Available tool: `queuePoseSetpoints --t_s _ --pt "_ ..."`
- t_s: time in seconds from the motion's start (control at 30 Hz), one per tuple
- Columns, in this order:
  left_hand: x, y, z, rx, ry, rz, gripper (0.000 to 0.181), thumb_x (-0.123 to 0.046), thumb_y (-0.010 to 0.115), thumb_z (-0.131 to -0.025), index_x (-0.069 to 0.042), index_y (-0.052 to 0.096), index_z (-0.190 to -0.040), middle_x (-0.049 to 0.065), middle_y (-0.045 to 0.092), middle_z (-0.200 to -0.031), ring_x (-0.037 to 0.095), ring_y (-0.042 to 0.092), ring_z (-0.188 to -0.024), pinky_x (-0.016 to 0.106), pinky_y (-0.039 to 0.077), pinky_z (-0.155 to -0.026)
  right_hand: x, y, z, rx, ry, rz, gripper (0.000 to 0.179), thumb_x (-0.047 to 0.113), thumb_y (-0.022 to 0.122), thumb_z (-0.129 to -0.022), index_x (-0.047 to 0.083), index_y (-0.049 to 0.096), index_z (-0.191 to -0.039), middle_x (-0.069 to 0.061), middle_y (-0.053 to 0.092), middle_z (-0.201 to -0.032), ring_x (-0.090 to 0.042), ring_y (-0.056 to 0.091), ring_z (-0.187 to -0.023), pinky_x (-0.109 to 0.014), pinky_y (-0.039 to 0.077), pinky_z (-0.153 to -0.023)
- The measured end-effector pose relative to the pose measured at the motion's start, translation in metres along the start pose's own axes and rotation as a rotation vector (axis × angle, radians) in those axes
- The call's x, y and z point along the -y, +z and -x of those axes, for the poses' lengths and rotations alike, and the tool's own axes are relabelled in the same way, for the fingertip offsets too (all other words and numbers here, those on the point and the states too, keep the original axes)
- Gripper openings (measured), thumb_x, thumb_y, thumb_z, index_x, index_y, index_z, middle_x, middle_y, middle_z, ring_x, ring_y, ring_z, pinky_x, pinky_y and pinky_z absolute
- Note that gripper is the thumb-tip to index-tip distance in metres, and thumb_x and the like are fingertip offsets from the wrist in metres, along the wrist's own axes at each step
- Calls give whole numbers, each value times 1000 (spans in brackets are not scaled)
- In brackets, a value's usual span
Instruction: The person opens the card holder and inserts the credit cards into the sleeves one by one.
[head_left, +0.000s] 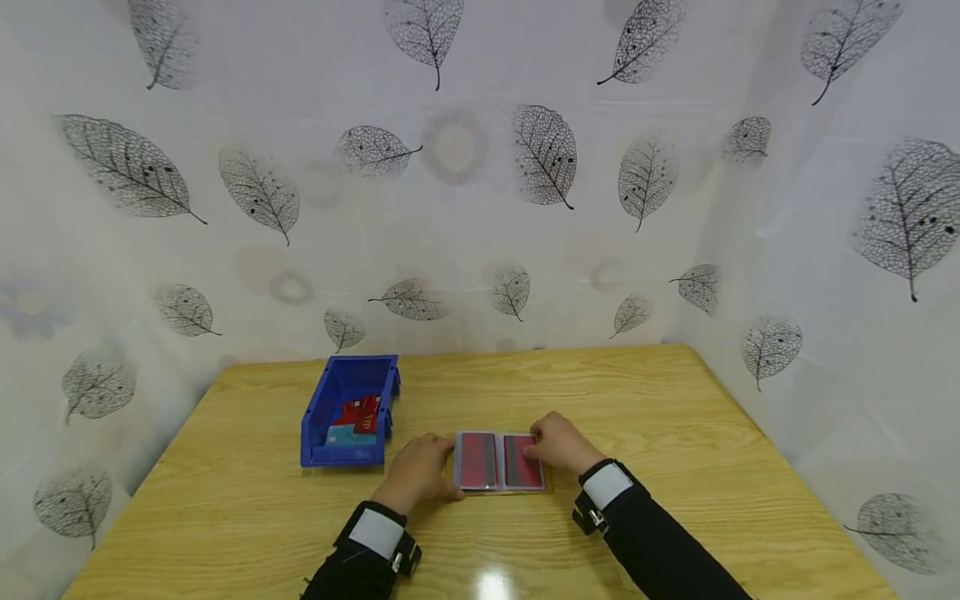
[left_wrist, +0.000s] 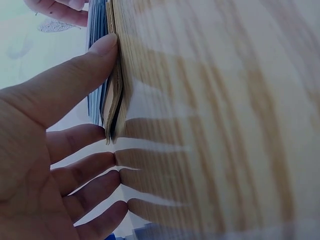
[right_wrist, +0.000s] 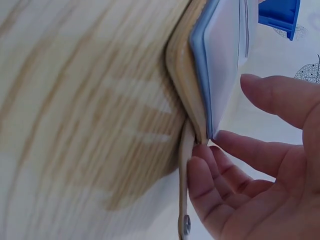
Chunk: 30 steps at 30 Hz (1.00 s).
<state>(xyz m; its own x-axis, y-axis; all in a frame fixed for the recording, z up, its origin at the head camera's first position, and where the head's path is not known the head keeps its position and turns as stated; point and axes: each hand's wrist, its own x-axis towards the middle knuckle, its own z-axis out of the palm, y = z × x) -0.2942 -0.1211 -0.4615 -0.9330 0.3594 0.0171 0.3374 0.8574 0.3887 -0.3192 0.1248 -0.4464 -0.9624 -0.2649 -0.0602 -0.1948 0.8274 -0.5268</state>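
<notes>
A card holder [head_left: 499, 487] with a tan cover lies spread on the wooden table, clear sleeves facing up and red cards [head_left: 477, 460] showing on both pages. My left hand [head_left: 422, 472] holds its left end, thumb [left_wrist: 103, 46] pressed to the near edge and index fingertip at the far corner. The other left fingertips rest on the table. At the far right corner is my right hand [head_left: 562, 442]. Its index fingertip [right_wrist: 220, 136] touches the sleeve corner, the thumb stands above the sleeves, and the lower fingers reach the strap [right_wrist: 184, 195] with its metal snap.
Left of the card holder stands a blue plastic bin [head_left: 315, 417], with red cards [head_left: 366, 412] and a light blue card [head_left: 347, 436] inside. A leaf-patterned curtain [head_left: 480, 233] surrounds the table's [head_left: 675, 400] back and sides.
</notes>
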Motion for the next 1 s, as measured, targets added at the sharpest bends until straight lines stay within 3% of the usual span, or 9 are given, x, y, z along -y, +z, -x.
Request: queuePoseSetpoints --t_s 0.17,0.3,0.57,0.73,0.8,1.0 --pt "0 -1 1 0 -4 -4 79 -36 93 -56 -3 64 -122 14 64 -108 35 59 -102 49 47 -89 1 -1 0 -2 21 -14 21 13 74 -84 -5 70 -93 -9 65 -84 -16 53 -69 -30 45 -61" --pt "1 0 1 4 -10 0 79 -36 93 -57 -3 64 -122 15 63 -109 36 59 -103 49 47 -90 4 -4 1 3 77 -63 20 16 70 -88 -1 67 -99 -10 66 -93 -20 57 -79 -34 49 -66" --pt "2 2 2 11 -17 -3 78 -37 93 -58 -5 64 -123 14 63 -110 35 59 -103 49 47 -90 20 -6 0 16 86 -399 36 13 59 -95 -4 55 -127 -11 68 -96 -19 65 -73 -34 53 -64" --pt "2 2 1 13 -4 10 76 -36 93 -58 -4 65 -121 14 63 -108 35 59 -101 50 47 -88 38 -6 2 120 31 -554 45 12 56 -97 -6 44 -136 -22 66 -107 -29 69 -80 -43 56 -72" --pt "2 2 0 14 0 12 76 -37 92 -58 -5 65 -122 14 63 -109 35 59 -102 50 47 -88 43 -4 3 172 -10 -525 42 14 56 -98 -6 47 -134 -22 65 -110 -30 68 -86 -43 55 -75" --pt "6 3 -1 17 0 14 78 -38 91 -60 -6 64 -125 13 62 -112 35 58 -105 49 47 -89 53 12 2 222 -199 -183 24 15 58 -96 0 65 -113 -12 69 -105 -25 66 -95 -40 53 -79"
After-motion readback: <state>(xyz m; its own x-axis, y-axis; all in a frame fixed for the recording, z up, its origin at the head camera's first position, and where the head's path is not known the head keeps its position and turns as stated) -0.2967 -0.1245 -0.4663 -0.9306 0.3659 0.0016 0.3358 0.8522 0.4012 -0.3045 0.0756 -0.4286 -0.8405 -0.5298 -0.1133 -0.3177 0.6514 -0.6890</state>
